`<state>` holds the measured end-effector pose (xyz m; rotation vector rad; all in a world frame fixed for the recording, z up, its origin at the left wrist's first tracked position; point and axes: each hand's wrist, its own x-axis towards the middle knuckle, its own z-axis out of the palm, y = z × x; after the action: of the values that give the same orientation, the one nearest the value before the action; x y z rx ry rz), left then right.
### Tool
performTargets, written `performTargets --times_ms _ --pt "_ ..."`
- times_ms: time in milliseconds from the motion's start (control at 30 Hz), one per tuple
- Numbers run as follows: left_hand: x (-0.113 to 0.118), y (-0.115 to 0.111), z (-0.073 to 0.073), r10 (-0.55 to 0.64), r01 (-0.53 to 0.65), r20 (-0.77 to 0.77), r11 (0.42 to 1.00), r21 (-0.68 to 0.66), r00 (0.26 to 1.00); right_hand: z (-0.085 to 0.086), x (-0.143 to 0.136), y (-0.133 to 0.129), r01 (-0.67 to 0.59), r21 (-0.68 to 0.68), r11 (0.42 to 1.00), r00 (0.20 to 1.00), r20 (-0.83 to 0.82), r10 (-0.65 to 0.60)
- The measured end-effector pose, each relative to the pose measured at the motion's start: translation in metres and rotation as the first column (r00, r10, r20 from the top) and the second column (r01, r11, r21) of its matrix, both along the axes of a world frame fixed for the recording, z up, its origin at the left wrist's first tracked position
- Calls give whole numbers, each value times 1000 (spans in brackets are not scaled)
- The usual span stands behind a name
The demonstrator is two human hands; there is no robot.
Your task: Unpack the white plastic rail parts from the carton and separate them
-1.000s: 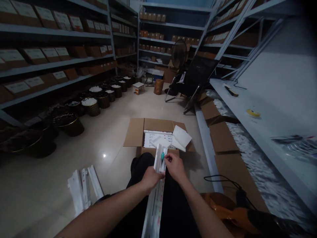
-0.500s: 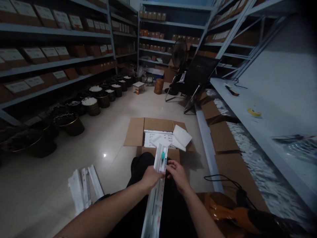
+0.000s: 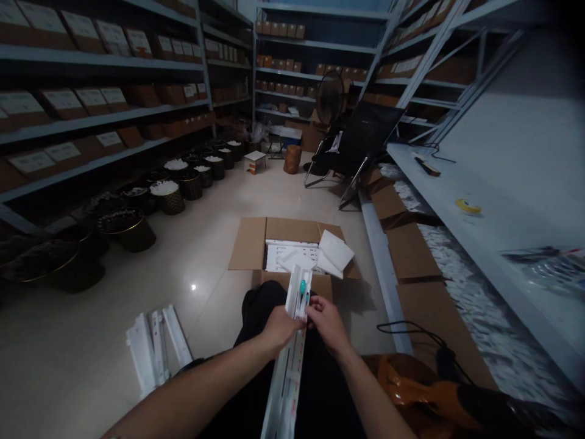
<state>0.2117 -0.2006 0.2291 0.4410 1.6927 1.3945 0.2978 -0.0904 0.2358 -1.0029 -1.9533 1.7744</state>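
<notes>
A long white tray-like strip runs from the bottom edge up between my knees, its far end near the open cardboard box. My left hand is closed round its left side, thumb across the top. My right hand is at its right edge with fingers pinched together; what they hold, if anything, is too small to tell. A teal piece lies inside the strip's far end, just beyond my hands. White printed packs fill the box, and white foam sheets rest on its right side.
White strips lie on the floor at left. Baskets line the left shelves. A black chair stands ahead. At right are a long table, cardboard flaps and an orange-and-black object.
The far end of the strip and the teal piece have shifted very slightly to the right. Both hands keep nearly the same places.
</notes>
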Motion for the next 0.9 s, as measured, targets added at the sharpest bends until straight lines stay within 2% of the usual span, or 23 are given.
performTargets --times_ms 167,333,667,900 --pt "0 0 3 -16 15 -41 1000 -17 999 1 0 0 4 20 1000 1000 12 -4" --pt "1 -1 6 -49 49 34 999 -3 998 8 4 5 -59 -1 998 998 2 59" --pt "2 0 -3 -45 45 32 999 17 998 7 0 9 -86 -9 996 995 53 86" --pt "4 0 6 -52 47 81 998 51 995 10 -2 10 -90 25 996 990 115 86"
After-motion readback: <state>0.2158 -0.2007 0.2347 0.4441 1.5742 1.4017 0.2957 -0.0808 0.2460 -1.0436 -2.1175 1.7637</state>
